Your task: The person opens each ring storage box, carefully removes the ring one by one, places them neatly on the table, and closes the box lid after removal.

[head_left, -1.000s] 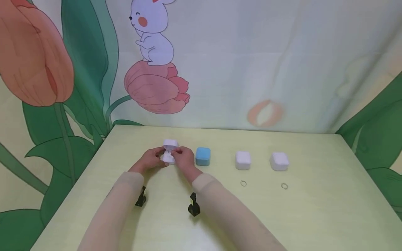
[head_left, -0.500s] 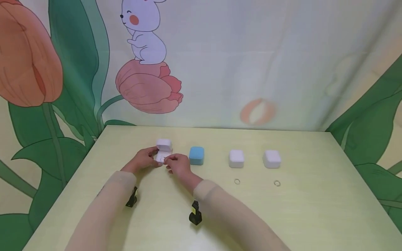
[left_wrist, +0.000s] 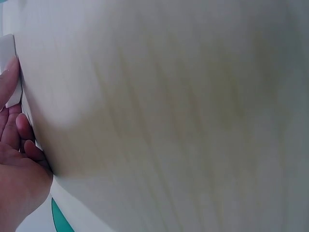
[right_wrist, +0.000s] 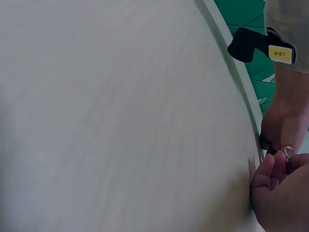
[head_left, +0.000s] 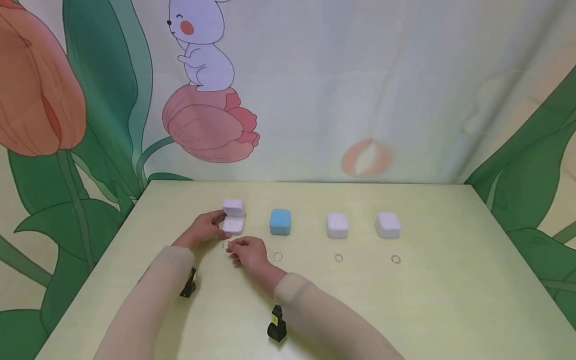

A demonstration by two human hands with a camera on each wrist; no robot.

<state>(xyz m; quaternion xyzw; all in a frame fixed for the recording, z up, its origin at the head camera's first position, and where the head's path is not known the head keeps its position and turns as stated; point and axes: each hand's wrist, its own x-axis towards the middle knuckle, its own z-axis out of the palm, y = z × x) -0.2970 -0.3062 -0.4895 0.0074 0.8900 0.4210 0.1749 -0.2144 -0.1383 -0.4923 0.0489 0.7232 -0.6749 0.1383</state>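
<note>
At the left of the table an open white ring box (head_left: 233, 225) stands with its lid raised at the back and a white cushion inside. My left hand (head_left: 203, 231) grips it from the left, thumb at the front corner; the left wrist view catches only a pale edge of the box (left_wrist: 10, 72) beside the thumb. Just in front of the box, my right hand (head_left: 250, 253) pinches a thin ring (head_left: 225, 245) between thumb and fingertips. Small sparkling stones show on this ring (right_wrist: 288, 152) in the right wrist view.
A closed blue box (head_left: 280, 222) and two closed white boxes, one in the middle (head_left: 337, 225) and one farther right (head_left: 388, 225), form a row. In front of them lie three rings (head_left: 278, 256), one per box. A printed curtain (head_left: 306, 100) hangs behind the table.
My right hand has drawn back from the box cushion toward the front, bringing the ring out. The ring before the blue box has come into sight. My left hand stays on the white box.
</note>
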